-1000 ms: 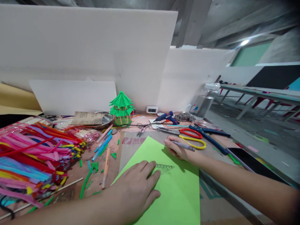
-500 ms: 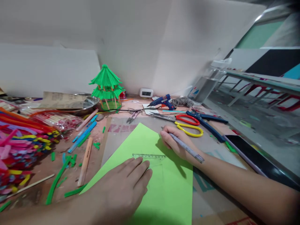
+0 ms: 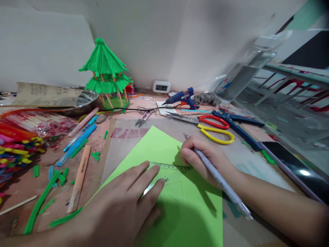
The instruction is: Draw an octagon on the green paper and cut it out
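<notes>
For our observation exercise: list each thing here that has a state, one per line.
left hand: flat, pressing the ruler
right hand: gripping a pen
green paper: flat, under the ruler
scissors: closed, lying flat
glue gun: lying down, corded
clock: display on

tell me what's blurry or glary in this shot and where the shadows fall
Head view: the bottle and the background at upper right are smeared by motion blur. A light glares off the dark phone. The left hand and right hand with the pen cast soft shadows on the green paper. Straight edges bow near the frame's borders, and the corners darken.
</notes>
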`<state>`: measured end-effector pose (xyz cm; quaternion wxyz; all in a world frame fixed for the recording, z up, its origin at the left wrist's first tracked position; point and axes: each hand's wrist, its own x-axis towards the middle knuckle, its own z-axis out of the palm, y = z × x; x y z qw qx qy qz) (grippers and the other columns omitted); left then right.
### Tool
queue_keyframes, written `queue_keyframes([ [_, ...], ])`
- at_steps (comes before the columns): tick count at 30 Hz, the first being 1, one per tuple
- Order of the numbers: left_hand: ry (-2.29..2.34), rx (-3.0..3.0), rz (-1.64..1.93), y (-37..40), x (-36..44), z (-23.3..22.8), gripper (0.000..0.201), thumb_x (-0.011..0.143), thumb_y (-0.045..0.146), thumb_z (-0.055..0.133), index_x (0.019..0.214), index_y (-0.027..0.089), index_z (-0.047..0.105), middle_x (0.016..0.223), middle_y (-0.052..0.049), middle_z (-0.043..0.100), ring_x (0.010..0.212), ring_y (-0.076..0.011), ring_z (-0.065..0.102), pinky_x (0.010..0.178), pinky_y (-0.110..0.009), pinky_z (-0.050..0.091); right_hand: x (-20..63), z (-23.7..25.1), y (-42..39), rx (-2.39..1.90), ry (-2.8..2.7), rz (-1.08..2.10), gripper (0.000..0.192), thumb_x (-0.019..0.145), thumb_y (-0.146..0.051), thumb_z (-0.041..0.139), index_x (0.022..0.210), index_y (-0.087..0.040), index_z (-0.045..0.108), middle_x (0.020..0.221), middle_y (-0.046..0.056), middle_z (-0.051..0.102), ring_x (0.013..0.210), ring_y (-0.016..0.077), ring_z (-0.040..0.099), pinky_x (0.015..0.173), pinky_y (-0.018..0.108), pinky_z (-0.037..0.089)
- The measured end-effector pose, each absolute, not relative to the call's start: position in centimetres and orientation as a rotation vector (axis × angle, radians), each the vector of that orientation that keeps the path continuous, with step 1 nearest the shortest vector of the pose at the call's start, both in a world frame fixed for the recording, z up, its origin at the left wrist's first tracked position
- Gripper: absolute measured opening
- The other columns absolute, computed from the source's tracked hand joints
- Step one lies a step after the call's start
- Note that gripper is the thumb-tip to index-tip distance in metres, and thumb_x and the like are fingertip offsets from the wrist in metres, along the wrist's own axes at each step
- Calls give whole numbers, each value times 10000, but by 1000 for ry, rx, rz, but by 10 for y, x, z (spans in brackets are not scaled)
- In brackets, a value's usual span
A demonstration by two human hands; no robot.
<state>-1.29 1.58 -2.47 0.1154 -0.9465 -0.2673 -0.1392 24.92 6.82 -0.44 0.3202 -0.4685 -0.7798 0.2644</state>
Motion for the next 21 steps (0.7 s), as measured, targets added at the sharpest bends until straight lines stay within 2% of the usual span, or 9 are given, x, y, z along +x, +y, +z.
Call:
queue_keyframes([
  [3, -950, -2819, -403, 19, -16, -23, 524, 980, 398, 509, 1458, 190, 558, 1535, -168, 561, 1334, -385, 593, 1031, -519, 546, 251, -5, 67, -1245, -2010, 634, 177, 983, -371, 575, 857, -249, 550, 766, 14, 669, 637, 167, 607, 607, 286, 490],
  [6, -974, -2832, -397, 20, -19, -20, 558, 953, 449, 554, 1421, 148, 589, 1475, -197, 611, 1255, -387, 656, 1011, -515, 570, 252, -6, 66, -1058, -2049, 728, 138, 1014, -314, 583, 915, -264, 501, 1074, 61, 777, 1035, 243, 727, 917, 414, 562],
  [8, -910, -2829, -377, 19, -19, -18, 503, 962, 435, 543, 1332, 112, 654, 1374, -203, 684, 1142, -364, 720, 944, -478, 611, 251, -7, 65, -847, -2199, 795, 135, 1053, -309, 552, 931, -263, 516, 1168, 62, 788, 1277, 249, 661, 1142, 509, 452],
  [10, -866, -2819, -362, 18, -19, -16, 458, 974, 419, 530, 1270, 110, 695, 1314, -196, 720, 1075, -352, 750, 873, -454, 640, 251, -9, 66, -711, -2385, 717, 148, 1077, -342, 534, 977, -247, 586, 1183, 83, 794, 1342, 250, 629, 1227, 541, 364],
  [13, -933, -2835, -317, 14, -19, -14, 433, 1001, 408, 518, 1272, 125, 702, 1327, -194, 713, 1093, -358, 748, 856, -455, 648, 253, -13, 67, -758, -2506, 385, 231, 1087, -358, 518, 1139, -187, 664, 1236, 159, 770, 1319, 297, 648, 1208, 586, 388],
  [15, -983, -2879, -271, 11, -19, -15, 433, 1015, 395, 518, 1308, 123, 685, 1367, -209, 685, 1147, -372, 727, 899, -473, 637, 256, -16, 69, -780, -2519, 300, 260, 1080, -354, 530, 1204, -174, 671, 1265, 170, 756, 1344, 307, 627, 1200, 592, 399],
  [18, -998, -2931, -201, 11, -17, -16, 444, 1034, 442, 514, 1307, 140, 688, 1376, -208, 680, 1208, -369, 698, 977, -470, 605, 261, -18, 71, -727, -2558, 423, 195, 1064, -342, 559, 1114, -214, 696, 1262, 129, 766, 1313, 269, 653, 1178, 504, 456],
  [19, -1006, -2946, -174, 13, -16, -15, 456, 1038, 468, 507, 1310, 150, 689, 1374, -200, 683, 1221, -359, 692, 1000, -462, 593, 262, -18, 72, -801, -2531, 367, 185, 1065, -316, 543, 1104, -215, 692, 1249, 132, 769, 1269, 275, 682, 1152, 508, 481],
  [21, -1050, -2955, -122, 17, -12, -13, 492, 1038, 497, 508, 1367, 164, 660, 1405, -192, 664, 1264, -357, 667, 1032, -469, 575, 265, -14, 73, -1002, -2448, 170, 187, 1065, -262, 490, 1105, -208, 664, 1234, 149, 766, 1129, 290, 744, 991, 486, 584],
])
